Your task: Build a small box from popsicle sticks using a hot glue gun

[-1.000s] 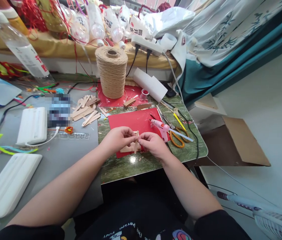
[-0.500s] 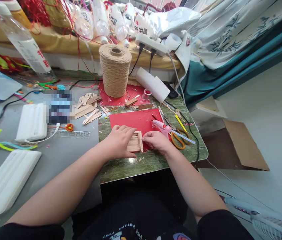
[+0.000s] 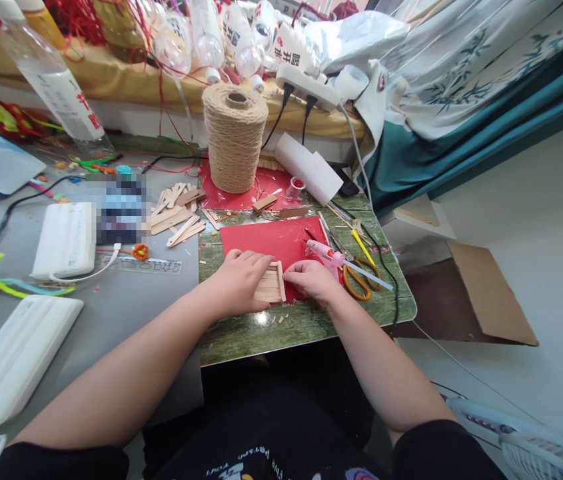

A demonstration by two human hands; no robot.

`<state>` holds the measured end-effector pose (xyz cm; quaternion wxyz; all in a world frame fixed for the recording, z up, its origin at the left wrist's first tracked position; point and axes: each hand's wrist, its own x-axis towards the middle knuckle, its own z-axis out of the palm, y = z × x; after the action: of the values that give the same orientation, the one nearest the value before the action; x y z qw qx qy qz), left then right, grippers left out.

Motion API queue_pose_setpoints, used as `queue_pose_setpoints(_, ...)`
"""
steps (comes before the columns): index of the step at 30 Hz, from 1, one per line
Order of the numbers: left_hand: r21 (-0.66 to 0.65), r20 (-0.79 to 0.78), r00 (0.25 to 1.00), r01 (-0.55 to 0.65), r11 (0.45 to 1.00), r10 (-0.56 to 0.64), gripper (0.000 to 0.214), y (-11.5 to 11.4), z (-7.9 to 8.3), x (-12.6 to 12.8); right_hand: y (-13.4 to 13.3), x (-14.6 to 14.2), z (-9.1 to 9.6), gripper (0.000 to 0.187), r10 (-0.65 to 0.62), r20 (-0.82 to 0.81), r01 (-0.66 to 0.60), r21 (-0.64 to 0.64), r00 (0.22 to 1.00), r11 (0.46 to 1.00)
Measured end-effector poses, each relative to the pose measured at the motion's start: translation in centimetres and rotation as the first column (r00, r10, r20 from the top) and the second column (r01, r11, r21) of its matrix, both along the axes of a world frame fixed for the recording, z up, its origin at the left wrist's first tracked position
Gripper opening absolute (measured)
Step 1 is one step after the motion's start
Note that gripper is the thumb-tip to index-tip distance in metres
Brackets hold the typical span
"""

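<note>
A small panel of wooden craft sticks (image 3: 270,283), with raised sticks along its edges, lies at the near edge of a red sheet (image 3: 261,237). My left hand (image 3: 242,280) covers the panel's left part, its fingers over the top and the thumb along the near side, gripping it. At the panel's right edge, my right hand (image 3: 311,279) has thumb and forefinger pinched together by the edge stick. Whatever sits between those fingertips is too small to make out. Just beyond the right hand lies a pink glue gun (image 3: 324,252) with a translucent glue stick. Orange-handled scissors (image 3: 357,280) rest beside it.
Loose craft sticks (image 3: 176,217) are heaped left of the red sheet. A big twine spool (image 3: 235,140) stands behind, near a white paper roll (image 3: 308,167). Power banks (image 3: 64,240) and cables occupy the grey surface at left. A yellow knife (image 3: 362,247) lies at right.
The view has shifted slightly. Both hands keep nearly the same places on and beside the craft-stick panel; the left thumb has drawn in a little. Small wood chips show on the table below.
</note>
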<state>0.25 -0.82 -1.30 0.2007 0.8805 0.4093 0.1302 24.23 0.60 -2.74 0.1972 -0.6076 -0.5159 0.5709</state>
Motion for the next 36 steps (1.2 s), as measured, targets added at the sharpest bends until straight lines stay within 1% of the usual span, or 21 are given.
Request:
queue_pose_setpoints(4,-0.009,-0.001,1.0,0.003,1.0,-0.003,0.089,0.0,0.1,-0.1,-0.3,0.0,-0.3,0.027,0.002,0.048,-0.005,0.052,0.999,0.999)
queue_pose_setpoints(6,-0.013,-0.004,1.0,0.004,1.0,-0.005,0.09,0.1,0.2,-0.1,-0.8,0.1,-0.4,0.027,0.002,0.047,-0.007,0.099,0.999,0.995)
queue_pose_setpoints(7,-0.015,-0.006,1.0,0.005,1.0,-0.006,0.09,0.1,0.2,-0.1,-1.1,0.2,-0.5,0.026,-0.005,0.038,-0.001,0.153,0.999,0.988)
queue_pose_setpoints(8,-0.016,-0.009,1.0,0.006,1.0,-0.007,0.089,0.1,0.3,-0.1,-1.5,0.4,-0.6,0.025,-0.015,0.029,0.008,0.238,0.999,0.971)
queue_pose_setpoints(9,-0.015,-0.011,1.0,0.006,1.0,-0.007,0.089,0.1,0.3,-0.1,-1.9,0.6,-0.7,0.024,-0.023,0.028,0.012,0.345,0.999,0.939)
queue_pose_setpoints(10,-0.012,-0.012,1.0,0.006,1.0,-0.006,0.089,0.1,0.3,-0.1,-2.3,0.8,-0.7,0.022,-0.026,0.036,0.006,0.46,0.999,0.888)
queue_pose_setpoints(11,-0.009,-0.013,1.0,0.006,1.0,-0.006,0.089,0.1,0.3,0.0,-2.7,1.0,-0.8,0.022,-0.02,0.055,-0.014,0.564,0.998,0.826)
queue_pose_setpoints(12,-0.008,-0.014,1.0,0.004,1.0,-0.004,0.089,0.1,0.3,0.0,-3.1,1.2,-0.8,0.022,-0.001,0.081,-0.051,0.639,0.997,0.767)
queue_pose_setpoints(13,-0.01,-0.016,1.0,0.003,1.0,-0.003,0.089,0.1,0.3,0.0,-3.4,1.4,-0.8,0.024,0.031,0.112,-0.1,0.682,0.993,0.725)
queue_pose_setpoints(14,-0.014,-0.018,1.0,0.003,1.0,-0.003,0.089,0.1,0.3,0.0,-3.6,1.6,-0.9,0.026,0.071,0.14,-0.149,0.698,0.988,0.7)
queue_pose_setpoints(15,-0.018,-0.018,1.0,0.003,1.0,-0.004,0.089,0.1,0.2,0.0,-3.7,1.8,-0.9,0.029,0.111,0.161,-0.193,0.7,0.981,0.687)
queue_pose_setpoints(18,-0.019,-0.006,1.0,0.005,1.0,-0.005,0.088,0.2,0.0,0.0,-3.7,2.0,-0.9,0.038,0.215,0.214,-0.303,0.681,0.953,0.667)
queue_pose_setpoints(20,-0.02,0.007,1.0,0.002,1.0,-0.002,0.087,0.2,-0.2,-0.1,-3.6,1.9,-0.9,0.041,0.256,0.236,-0.348,0.674,0.937,0.652)
queue_pose_setpoints(24,-0.03,0.021,1.0,0.002,1.0,-0.001,0.086,0.3,-0.4,-0.1,-3.5,1.7,-0.8,0.042,0.256,0.255,-0.361,0.677,0.932,0.641)
queue_pose_setpoints(30,-0.022,0.02,1.0,0.006,1.0,-0.006,0.086,0.3,-0.4,0.0,-3.7,1.5,-0.8,0.043,0.245,0.263,-0.36,0.689,0.933,0.629)
queue_pose_setpoints(36,-0.033,0.02,1.0,0.001,0.999,0.0,0.086,0.3,-0.3,0.0,-3.6,1.5,-0.8,0.043,0.244,0.282,-0.373,0.678,0.928,0.634)
